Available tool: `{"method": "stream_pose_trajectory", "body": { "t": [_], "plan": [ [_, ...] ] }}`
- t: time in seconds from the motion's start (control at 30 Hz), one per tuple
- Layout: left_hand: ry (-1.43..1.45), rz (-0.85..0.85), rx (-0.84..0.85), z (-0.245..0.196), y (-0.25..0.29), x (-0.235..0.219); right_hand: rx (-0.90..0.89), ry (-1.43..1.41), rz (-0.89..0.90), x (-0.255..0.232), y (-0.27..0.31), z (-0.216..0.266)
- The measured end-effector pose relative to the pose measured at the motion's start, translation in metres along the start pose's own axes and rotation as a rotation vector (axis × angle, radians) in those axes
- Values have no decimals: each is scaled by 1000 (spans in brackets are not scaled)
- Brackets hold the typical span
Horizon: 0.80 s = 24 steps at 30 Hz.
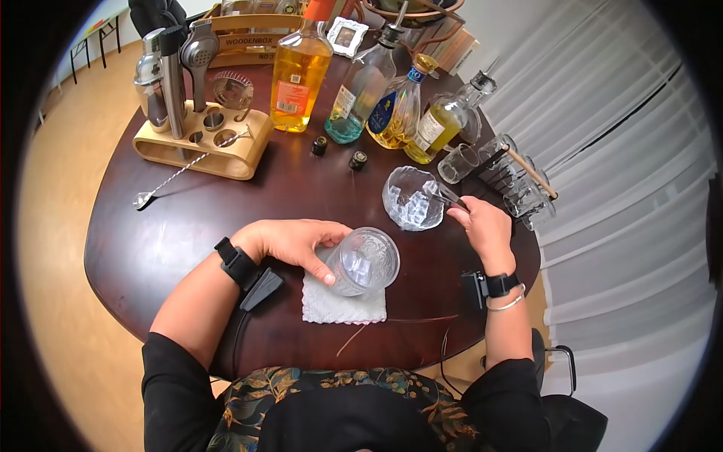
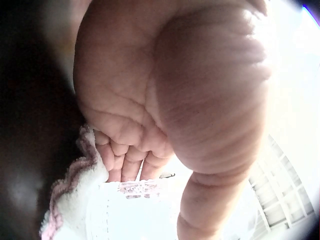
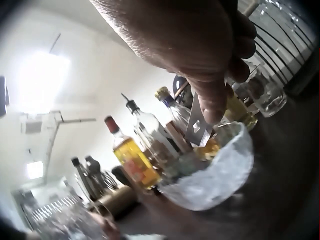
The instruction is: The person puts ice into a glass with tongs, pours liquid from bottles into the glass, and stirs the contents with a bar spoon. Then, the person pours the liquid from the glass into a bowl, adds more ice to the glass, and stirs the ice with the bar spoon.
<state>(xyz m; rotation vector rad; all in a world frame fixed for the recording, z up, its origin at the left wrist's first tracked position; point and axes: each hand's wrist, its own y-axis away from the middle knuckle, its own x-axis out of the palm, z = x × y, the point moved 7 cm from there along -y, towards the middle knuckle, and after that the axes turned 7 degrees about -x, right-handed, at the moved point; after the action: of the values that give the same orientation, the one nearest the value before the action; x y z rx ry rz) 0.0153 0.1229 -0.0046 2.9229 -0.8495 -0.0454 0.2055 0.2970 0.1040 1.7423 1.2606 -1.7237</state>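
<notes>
A patterned glass (image 1: 367,260) with ice in it stands on a white cloth (image 1: 344,307). My left hand (image 1: 295,244) curves round the glass's left side, thumb and fingers against it; in the left wrist view the palm (image 2: 130,85) faces the glass over the pink-edged cloth (image 2: 75,195). My right hand (image 1: 484,226) pinches metal tongs (image 1: 449,197), whose tips are in the ice at the right of a clear bowl (image 1: 399,215). In the right wrist view the thumb presses the tongs (image 3: 198,131) above the bowl (image 3: 215,182); their tips are hard to make out there.
Several bottles (image 1: 301,71) stand behind the bowl, with two dark caps (image 1: 358,160) in front. A wooden bar-tool stand (image 1: 245,154) and a twisted spoon (image 1: 181,175) are at the left. A rack of glasses (image 1: 527,181) stands at the right, beside a small glass (image 1: 458,163).
</notes>
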Motion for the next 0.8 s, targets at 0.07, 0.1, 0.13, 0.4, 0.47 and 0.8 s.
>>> {"method": "stream_pose_trajectory", "body": {
  "t": [0.07,0.1,0.13,0.4,0.47,0.8],
  "plan": [
    [-26,-2,-11,-1,-1,-1,-52,79,-67,1,5,2],
    [-82,-28,-2,0,-1,-3,-86,123,-106,-2,3,3],
    [-129,-60,8,2,0,-5,-100,162,-110,-3,0,4],
    [11,5,-5,2,0,1,-116,255,-175,-6,8,7],
    [28,15,-8,-3,-1,0,-148,234,-201,-7,7,9],
    [-54,-13,-21,4,0,-1,-139,244,-109,9,13,3]
  ]
}}
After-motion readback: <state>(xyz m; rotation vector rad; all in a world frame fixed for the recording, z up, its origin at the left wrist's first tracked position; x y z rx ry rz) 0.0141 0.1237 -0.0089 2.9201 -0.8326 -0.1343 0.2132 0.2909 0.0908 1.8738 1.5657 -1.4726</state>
